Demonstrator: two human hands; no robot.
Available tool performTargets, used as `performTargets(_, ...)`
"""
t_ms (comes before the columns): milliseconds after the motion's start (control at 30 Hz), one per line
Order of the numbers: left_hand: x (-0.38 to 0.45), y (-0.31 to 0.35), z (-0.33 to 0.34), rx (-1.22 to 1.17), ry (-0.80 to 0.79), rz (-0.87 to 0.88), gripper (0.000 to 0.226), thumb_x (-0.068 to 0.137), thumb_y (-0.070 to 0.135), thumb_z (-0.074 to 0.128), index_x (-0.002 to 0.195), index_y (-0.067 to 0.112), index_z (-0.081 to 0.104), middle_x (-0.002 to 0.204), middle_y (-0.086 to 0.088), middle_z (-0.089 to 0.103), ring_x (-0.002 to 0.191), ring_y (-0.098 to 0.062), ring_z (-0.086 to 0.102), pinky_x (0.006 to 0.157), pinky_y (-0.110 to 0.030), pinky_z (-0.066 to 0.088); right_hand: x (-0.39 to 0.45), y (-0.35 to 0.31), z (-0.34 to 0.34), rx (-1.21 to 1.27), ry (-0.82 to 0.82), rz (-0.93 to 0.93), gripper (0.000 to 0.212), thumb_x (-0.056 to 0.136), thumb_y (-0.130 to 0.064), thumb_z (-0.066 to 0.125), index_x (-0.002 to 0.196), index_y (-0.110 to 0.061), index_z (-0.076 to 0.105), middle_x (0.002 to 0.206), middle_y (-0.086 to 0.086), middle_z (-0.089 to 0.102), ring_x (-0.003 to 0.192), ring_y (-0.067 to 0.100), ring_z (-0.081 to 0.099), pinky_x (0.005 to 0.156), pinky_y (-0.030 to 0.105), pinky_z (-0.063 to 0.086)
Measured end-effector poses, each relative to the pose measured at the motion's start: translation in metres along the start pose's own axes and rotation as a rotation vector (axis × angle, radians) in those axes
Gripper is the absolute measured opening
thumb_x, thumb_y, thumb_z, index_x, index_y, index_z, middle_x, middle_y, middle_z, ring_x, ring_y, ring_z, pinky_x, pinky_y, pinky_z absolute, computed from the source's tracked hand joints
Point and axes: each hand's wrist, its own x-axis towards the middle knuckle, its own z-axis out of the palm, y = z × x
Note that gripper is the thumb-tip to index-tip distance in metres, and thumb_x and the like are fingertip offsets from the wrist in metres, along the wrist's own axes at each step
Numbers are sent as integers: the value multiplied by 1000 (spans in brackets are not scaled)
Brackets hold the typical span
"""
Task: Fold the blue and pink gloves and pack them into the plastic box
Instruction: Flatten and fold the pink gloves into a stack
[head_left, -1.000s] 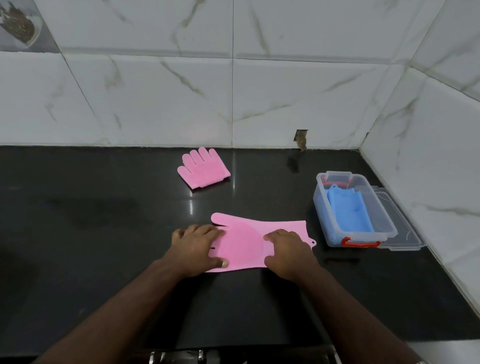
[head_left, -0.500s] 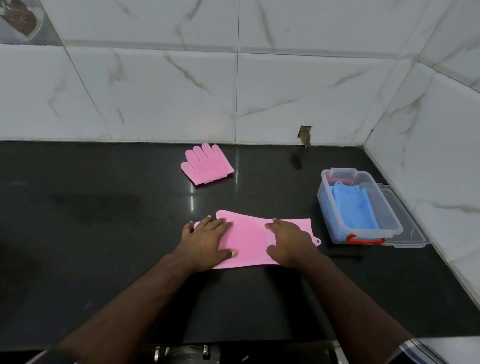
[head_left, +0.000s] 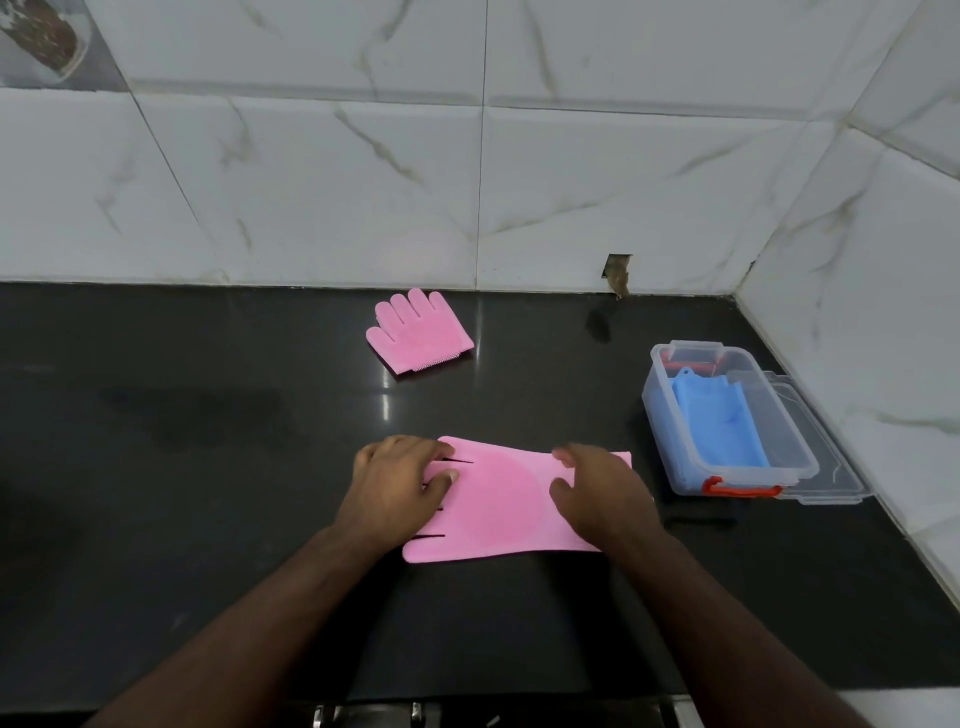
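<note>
The pink glove (head_left: 506, 506) lies flat on the counter (head_left: 208, 467) before us. Our left hand (head_left: 397, 488) presses its finger end, fingers together; our right hand (head_left: 602, 493) rests on the cuff end, fingers loosely bent, perhaps pinching an edge. A second pink glove (head_left: 418, 332) lies folded near the wall. Right, the box (head_left: 727, 478) holds blue gloves (head_left: 711, 421), with the lid (head_left: 826, 467) beside it.

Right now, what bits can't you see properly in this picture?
All in the head view:
- Near glove: its finger end lies under the left hand, its cuff under the right hand.
- Far glove: folded, so its cuff is tucked out of sight.
- Box: how many blue gloves are stacked inside; the top one covers the rest.
- Lid: mostly behind the box.
- Picture tile: cut off by the frame edge.
</note>
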Motion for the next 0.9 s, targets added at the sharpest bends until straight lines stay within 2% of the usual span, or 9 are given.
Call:
performTargets(67,5,-3,-4,-31,16,-49,25,93,39,58,117,37,64,112,22,66,117,-10,54,102,-38,34,5,-3,-4,19,48,-5,39,93,-29,60,132,-26,59,135,-5,60,120,15,58,102,34,46)
performTargets(200,23,-5,-10,-48,23,-145,19,93,36,55,110,35,63,106,19,67,109,-14,58,97,-41,40,19,-9,-4,76,32,-29,33,92,-24,61,124,-22,64,123,-3,68,109,15,63,97,32,50)
performTargets(367,47,-18,-13,-217,68,-335,24,91,30,57,113,31,66,110,14,71,109,-16,64,100,-43,47,41,-13,-3,146,-1,-2,29,92,-21,60,121,-18,65,115,1,69,99,16,64,88,29,51)
performTargets(467,64,-22,-15,-321,75,-410,28,93,25,59,120,20,66,114,5,71,109,-17,65,97,-28,45,59,-17,-3,170,-15,5,25,92,-21,60,116,-16,67,112,2,71,97,17,65,89,33,53)
performTargets(533,78,-24,-17,-369,78,-464,33,93,23,61,125,15,65,118,1,70,110,-18,64,93,-24,42,72,-21,-4,177,-20,-8,26,92,-23,60,115,-15,68,114,3,71,99,19,65,91,34,53)
performTargets(700,120,-34,-19,-459,113,-594,51,90,26,67,138,10,56,128,-5,66,120,-25,60,101,-33,43,111,-38,-7,285,-27,-47,28,89,-25,65,115,-17,70,111,-1,73,103,17,66,92,27,49)
performTargets(800,145,-41,-19,-610,147,-685,64,85,29,72,141,9,51,123,-6,67,114,-26,63,103,-41,48,144,-53,-5,354,-36,-54,30,87,-23,67,116,-17,70,109,-1,73,105,16,66,88,19,44)
performTargets(867,158,-53,-13,-708,165,-725,62,75,35,74,131,14,57,110,-3,69,101,-26,67,94,-49,54,165,-66,-4,417,-48,-71,37,87,-20,68,123,-14,65,115,0,72,109,14,65,92,18,43)
performTargets(900,164,-60,-9,-737,169,-733,55,70,37,73,120,18,61,102,-3,71,94,-27,69,89,-51,57,176,-73,-3,448,-62,-80,43,87,-18,68,129,-13,61,123,1,69,115,14,63,96,19,41)
